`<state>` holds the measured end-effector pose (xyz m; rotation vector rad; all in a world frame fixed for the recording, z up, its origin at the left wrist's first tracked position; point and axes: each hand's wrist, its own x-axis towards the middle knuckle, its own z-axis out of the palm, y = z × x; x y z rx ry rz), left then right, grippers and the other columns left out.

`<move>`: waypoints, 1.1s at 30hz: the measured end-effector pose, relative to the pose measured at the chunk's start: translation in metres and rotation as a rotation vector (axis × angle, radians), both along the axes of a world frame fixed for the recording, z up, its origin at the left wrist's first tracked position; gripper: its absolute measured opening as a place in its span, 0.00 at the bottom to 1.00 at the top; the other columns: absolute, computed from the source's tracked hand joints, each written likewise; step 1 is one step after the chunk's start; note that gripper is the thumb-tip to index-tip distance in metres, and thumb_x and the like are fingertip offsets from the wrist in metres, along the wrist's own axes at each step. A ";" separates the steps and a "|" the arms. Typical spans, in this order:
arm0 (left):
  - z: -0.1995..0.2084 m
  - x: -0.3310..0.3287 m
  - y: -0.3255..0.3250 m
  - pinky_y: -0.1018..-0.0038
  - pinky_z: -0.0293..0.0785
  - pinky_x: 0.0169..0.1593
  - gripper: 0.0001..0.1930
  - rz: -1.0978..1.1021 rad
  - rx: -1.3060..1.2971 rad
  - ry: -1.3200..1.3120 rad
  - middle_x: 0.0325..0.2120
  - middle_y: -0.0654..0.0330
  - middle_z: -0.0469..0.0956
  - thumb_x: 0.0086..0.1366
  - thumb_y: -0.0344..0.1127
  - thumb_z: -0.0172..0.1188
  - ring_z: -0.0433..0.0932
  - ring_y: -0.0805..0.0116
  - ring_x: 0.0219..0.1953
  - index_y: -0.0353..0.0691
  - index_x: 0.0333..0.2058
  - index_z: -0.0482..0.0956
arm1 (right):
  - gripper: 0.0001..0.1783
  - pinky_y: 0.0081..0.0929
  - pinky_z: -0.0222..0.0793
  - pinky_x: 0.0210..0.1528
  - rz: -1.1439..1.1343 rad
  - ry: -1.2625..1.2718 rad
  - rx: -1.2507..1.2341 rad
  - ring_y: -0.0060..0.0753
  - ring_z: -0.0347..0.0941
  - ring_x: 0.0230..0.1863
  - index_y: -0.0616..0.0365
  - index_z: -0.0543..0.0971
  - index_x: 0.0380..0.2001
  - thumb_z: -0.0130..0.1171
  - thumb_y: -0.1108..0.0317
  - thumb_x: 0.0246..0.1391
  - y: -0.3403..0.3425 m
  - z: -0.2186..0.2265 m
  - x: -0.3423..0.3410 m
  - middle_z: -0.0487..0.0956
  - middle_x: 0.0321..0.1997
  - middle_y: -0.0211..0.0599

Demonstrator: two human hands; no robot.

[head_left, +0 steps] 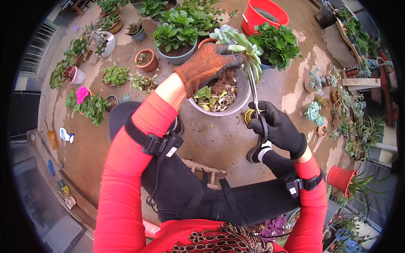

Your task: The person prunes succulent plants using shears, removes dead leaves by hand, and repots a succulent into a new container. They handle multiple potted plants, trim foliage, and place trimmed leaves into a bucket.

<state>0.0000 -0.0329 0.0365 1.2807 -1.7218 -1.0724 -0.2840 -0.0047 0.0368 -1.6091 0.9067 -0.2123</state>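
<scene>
My left hand [206,65], in an orange glove with dark fingertips, is closed around the base of a pale green succulent [239,41]. The plant is held above a grey tub [244,93] between my feet. Soil and withered leaves [217,95] lie in the tub. In my right hand [280,128], gloved in black, is a pair of scissors [254,93] with its fingers at the handles. The blades point up to the succulent's lower leaves, beside the left fingertips. Whether the blades touch the plant I cannot tell.
Behind the tub stand leafy green potted plants [177,31] and a red bucket [263,17]. More pots crowd the left, among them a pink flower [82,95]. Succulents [314,113] line the right side. A small yellow tin [249,116] sits near the tub.
</scene>
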 end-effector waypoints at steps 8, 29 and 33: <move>0.007 -0.012 0.000 0.72 0.74 0.50 0.21 0.062 0.086 0.133 0.38 0.56 0.84 0.64 0.45 0.63 0.79 0.73 0.39 0.37 0.50 0.83 | 0.27 0.19 0.71 0.31 -0.024 -0.093 0.143 0.17 0.75 0.32 0.59 0.68 0.60 0.62 0.61 0.63 -0.022 -0.001 0.005 0.82 0.34 0.34; 0.000 -0.015 -0.006 0.70 0.74 0.50 0.19 0.035 0.006 -0.098 0.37 0.53 0.84 0.61 0.42 0.65 0.79 0.67 0.38 0.34 0.46 0.83 | 0.24 0.14 0.69 0.38 -0.022 0.002 0.201 0.11 0.72 0.36 0.63 0.74 0.57 0.62 0.61 0.63 -0.040 0.016 0.003 0.79 0.38 0.25; 0.000 -0.017 -0.006 0.70 0.73 0.51 0.18 0.081 0.023 -0.059 0.37 0.55 0.84 0.59 0.40 0.65 0.79 0.68 0.41 0.33 0.44 0.83 | 0.25 0.16 0.71 0.43 -0.033 -0.013 0.186 0.12 0.73 0.39 0.64 0.73 0.58 0.64 0.63 0.61 -0.039 0.018 0.000 0.79 0.41 0.26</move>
